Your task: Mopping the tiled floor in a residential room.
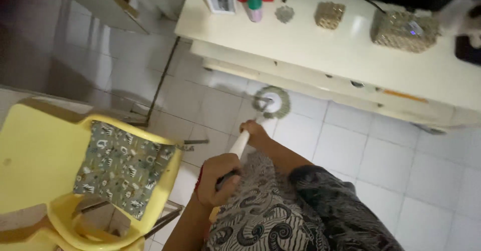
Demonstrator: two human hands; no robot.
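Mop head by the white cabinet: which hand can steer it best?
Probably the right hand: it grips the pole lowest, closest to the mop head. The left hand holds higher up.

Bare forearms – dark swirl-patterned garment (270, 216), black and white.

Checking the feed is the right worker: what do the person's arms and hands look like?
Both arms are bare, with no gloves. The left hand has a thin red band at the wrist. The right hand shows no jewellery; its forearm emerges from a dark patterned sleeve. Finer detail is too blurred.
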